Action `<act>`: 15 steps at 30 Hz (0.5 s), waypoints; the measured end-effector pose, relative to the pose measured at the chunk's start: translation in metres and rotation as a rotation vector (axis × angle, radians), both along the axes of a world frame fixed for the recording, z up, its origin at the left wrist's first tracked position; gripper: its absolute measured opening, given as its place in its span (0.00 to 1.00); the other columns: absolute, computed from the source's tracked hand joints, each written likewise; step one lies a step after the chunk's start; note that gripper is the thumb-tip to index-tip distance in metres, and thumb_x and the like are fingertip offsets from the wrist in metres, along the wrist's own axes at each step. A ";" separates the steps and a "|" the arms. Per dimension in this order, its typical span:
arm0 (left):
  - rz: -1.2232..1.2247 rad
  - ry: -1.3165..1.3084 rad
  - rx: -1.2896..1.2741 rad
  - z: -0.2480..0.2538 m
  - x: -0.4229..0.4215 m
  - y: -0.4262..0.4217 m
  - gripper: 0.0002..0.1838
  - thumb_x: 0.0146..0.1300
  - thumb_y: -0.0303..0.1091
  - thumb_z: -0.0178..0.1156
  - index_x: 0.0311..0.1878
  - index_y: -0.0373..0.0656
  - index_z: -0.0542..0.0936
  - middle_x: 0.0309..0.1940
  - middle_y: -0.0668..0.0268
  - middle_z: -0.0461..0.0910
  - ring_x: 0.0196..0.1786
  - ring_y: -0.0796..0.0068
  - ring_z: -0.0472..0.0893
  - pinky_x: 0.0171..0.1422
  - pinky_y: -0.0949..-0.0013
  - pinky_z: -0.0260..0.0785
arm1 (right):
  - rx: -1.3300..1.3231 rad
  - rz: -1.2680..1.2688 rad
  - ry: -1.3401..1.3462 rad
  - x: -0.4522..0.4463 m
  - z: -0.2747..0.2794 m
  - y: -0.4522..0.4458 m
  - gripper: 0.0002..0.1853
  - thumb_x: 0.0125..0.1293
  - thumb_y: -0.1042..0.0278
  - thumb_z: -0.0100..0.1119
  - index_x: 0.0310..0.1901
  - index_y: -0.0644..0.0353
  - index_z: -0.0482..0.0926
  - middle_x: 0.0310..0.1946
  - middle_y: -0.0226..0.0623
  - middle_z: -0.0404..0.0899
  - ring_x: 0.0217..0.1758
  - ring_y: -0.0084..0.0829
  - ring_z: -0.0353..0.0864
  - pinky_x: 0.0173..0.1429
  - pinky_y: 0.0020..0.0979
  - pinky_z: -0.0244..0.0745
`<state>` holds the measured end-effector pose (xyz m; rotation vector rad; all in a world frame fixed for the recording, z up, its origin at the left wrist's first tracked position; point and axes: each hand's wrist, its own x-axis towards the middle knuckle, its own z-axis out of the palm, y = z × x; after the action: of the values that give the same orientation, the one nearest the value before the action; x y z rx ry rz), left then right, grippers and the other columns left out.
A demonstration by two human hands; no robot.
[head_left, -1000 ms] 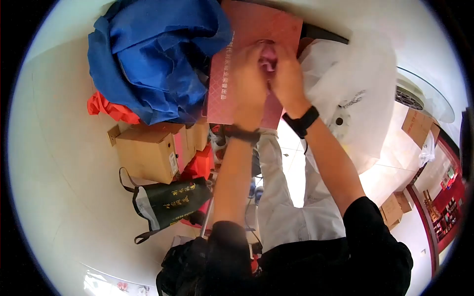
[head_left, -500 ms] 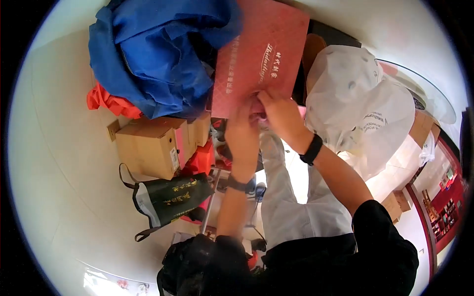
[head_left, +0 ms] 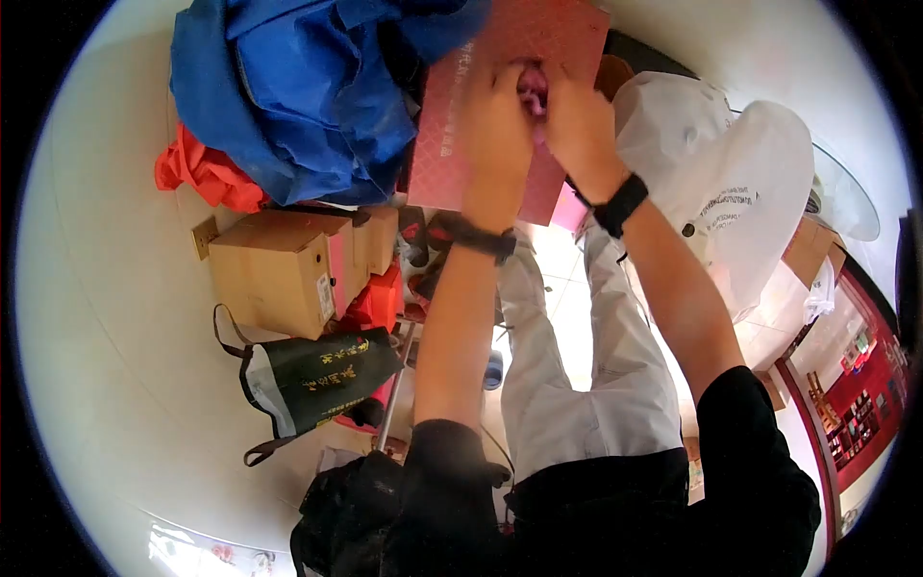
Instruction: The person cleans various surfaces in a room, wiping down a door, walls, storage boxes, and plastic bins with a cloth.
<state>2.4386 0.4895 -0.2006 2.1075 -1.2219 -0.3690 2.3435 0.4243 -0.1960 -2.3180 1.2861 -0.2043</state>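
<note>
My left hand [head_left: 497, 120] and my right hand [head_left: 580, 120] are close together over a red box [head_left: 452, 125] with pale printed lettering. Between them is a crumpled purple-pink item [head_left: 533, 91], gripped from both sides with curled fingers. What the item is cannot be made out, and the fingertips are partly hidden. A blue cloth [head_left: 308, 87] lies against the left side of the box. White translucent bags [head_left: 745, 192] are to the right of my right hand.
On the left are a red cloth bag [head_left: 207, 168], cardboard boxes [head_left: 269, 274] and a dark green bag [head_left: 322, 380] with handles. A metal rail [head_left: 396, 389] runs beside it. At the far right stands another cardboard box [head_left: 810, 252].
Both hands drew down toward the body with the purple-pink item, then moved back up over the red box. The white bags at the right have shifted and changed shape.
</note>
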 end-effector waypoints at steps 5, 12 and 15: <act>-0.004 0.103 0.195 0.030 -0.003 0.078 0.23 0.54 0.20 0.60 0.56 0.44 0.80 0.49 0.54 0.80 0.51 0.48 0.80 0.53 0.56 0.74 | 0.224 0.180 0.016 -0.007 0.018 0.065 0.21 0.55 0.70 0.66 0.50 0.60 0.72 0.39 0.48 0.81 0.38 0.52 0.83 0.39 0.49 0.78; 0.127 0.007 0.391 0.049 0.017 0.131 0.23 0.53 0.17 0.59 0.56 0.39 0.79 0.53 0.51 0.79 0.53 0.44 0.79 0.55 0.55 0.74 | 0.296 0.371 -0.165 0.012 0.009 0.096 0.19 0.58 0.67 0.65 0.50 0.64 0.76 0.48 0.47 0.79 0.42 0.48 0.85 0.43 0.44 0.80; 0.110 -0.018 0.359 0.051 0.023 0.106 0.23 0.54 0.17 0.60 0.55 0.39 0.79 0.52 0.50 0.80 0.51 0.45 0.81 0.53 0.54 0.75 | 0.364 0.330 -0.203 0.020 0.012 0.078 0.17 0.61 0.68 0.62 0.49 0.66 0.76 0.44 0.51 0.81 0.42 0.51 0.85 0.43 0.46 0.80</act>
<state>2.4616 0.5958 -0.1501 2.4750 -1.1070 -0.5538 2.3636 0.5018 -0.1841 -2.0913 0.7562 -0.0831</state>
